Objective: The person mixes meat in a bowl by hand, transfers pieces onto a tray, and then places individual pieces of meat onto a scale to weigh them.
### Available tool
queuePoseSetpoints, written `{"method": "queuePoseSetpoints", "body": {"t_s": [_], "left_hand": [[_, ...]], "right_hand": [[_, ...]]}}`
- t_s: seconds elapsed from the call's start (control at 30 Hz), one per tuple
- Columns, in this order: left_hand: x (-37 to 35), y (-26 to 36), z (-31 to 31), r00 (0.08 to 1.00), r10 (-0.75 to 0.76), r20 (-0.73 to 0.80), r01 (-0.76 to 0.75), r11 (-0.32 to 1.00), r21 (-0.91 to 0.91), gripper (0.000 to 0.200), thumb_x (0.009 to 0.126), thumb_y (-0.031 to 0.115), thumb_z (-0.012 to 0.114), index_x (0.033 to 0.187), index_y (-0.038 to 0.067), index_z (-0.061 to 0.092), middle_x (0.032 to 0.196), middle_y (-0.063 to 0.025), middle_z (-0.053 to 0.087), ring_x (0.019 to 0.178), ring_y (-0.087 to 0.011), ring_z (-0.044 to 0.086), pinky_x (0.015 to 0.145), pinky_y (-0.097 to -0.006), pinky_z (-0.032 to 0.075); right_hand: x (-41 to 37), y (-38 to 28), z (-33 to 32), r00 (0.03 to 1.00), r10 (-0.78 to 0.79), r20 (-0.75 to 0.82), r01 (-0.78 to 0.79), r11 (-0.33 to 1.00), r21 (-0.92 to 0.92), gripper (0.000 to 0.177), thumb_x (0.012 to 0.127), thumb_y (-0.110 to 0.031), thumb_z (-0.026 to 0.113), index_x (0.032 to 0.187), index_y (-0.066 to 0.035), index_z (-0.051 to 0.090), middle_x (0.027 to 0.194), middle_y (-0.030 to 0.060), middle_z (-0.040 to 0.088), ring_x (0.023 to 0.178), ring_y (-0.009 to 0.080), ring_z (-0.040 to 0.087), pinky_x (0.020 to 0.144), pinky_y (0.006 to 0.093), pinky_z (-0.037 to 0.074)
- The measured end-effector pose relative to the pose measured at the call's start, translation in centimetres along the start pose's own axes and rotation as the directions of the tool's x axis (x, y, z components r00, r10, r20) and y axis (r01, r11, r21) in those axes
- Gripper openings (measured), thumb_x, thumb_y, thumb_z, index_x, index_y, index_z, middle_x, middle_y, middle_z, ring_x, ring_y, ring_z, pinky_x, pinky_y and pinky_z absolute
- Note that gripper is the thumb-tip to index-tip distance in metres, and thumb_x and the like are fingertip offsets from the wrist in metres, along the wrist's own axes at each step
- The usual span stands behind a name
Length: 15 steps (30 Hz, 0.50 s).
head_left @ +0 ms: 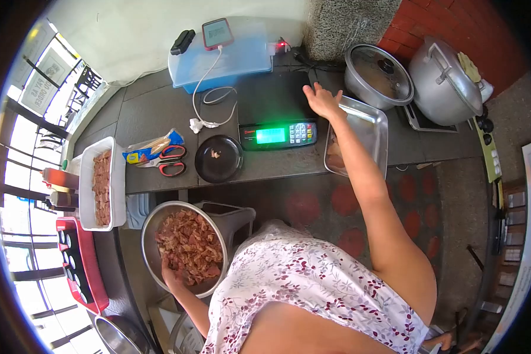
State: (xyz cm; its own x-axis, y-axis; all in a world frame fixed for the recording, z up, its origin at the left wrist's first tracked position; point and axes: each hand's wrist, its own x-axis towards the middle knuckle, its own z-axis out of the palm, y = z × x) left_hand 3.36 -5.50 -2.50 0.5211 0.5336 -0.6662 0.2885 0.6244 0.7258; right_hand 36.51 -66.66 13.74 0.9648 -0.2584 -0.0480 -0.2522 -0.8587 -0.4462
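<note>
My left hand (pixel 170 274) reaches into a steel bowl (pixel 148 239) of marinated meat pieces (pixel 190 245). Its fingertips are down among the meat at the near left side, partly hidden. Out over the counter, my right hand (pixel 323 101) has its fingers spread and nothing in them. It is between the dark digital scale (pixel 273 97) and the far left corner of a metal tray (pixel 369 133). Some pale meat (pixel 334 154) shows in that tray, partly behind my right forearm. The scale's display (pixel 270 135) glows green.
Left of the scale are a black plate (pixel 219 144) with small scraps, red-handled scissors (pixel 170 162), and a pack of sticks (pixel 153 147). A white container (pixel 119 194) holds meat at far left. Pots (pixel 442 76) stand back right; a phone (pixel 217 33) lies on a blue box (pixel 186 65).
</note>
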Motion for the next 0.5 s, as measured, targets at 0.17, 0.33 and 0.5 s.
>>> {"method": "queuePoseSetpoints", "body": {"t_s": [0.17, 0.33, 0.5], "left_hand": [[-0.8, 0.8, -0.3, 0.998, -0.022, 0.057, 0.029, 0.993, -0.111, 0.030, 0.096, 0.023, 0.051, 0.123, 0.012, 0.056, 0.100, -0.0010, 0.062, 0.080, -0.0144, 0.058, 0.059, -0.0284, 0.050], [-3.4, 1.4, -1.3, 0.994, 0.085, -0.065, -0.086, 0.996, -0.012, 0.032, 0.095, 0.024, 0.053, 0.125, 0.014, 0.056, 0.102, -0.0015, 0.063, 0.079, -0.0134, 0.059, 0.068, -0.0291, 0.048], [-3.1, 0.2, -4.9, 0.993, 0.080, -0.083, -0.080, 0.997, -0.005, 0.036, 0.094, 0.027, 0.055, 0.128, 0.015, 0.054, 0.105, -0.0015, 0.064, 0.082, -0.0126, 0.058, 0.074, -0.0292, 0.046]], "right_hand": [[9.2, 4.7, 3.0, 0.993, -0.089, -0.080, 0.099, 0.986, 0.131, 0.039, 0.090, -0.031, 0.051, 0.100, 0.003, 0.066, 0.105, 0.0222, 0.066, 0.103, 0.0366, 0.061, 0.086, 0.0468, 0.046], [14.0, 5.7, 5.7, 0.971, 0.228, 0.072, -0.212, 0.681, 0.701, 0.031, 0.079, -0.010, 0.048, 0.091, 0.013, 0.064, 0.085, 0.0195, 0.067, 0.068, 0.0310, 0.064, 0.057, 0.0423, 0.046], [14.3, 6.1, 5.3, 0.985, 0.163, 0.050, -0.149, 0.678, 0.719, 0.022, 0.075, -0.005, 0.053, 0.089, -0.001, 0.070, 0.072, 0.0092, 0.064, 0.064, 0.0217, 0.060, 0.056, 0.0370, 0.045]]}}
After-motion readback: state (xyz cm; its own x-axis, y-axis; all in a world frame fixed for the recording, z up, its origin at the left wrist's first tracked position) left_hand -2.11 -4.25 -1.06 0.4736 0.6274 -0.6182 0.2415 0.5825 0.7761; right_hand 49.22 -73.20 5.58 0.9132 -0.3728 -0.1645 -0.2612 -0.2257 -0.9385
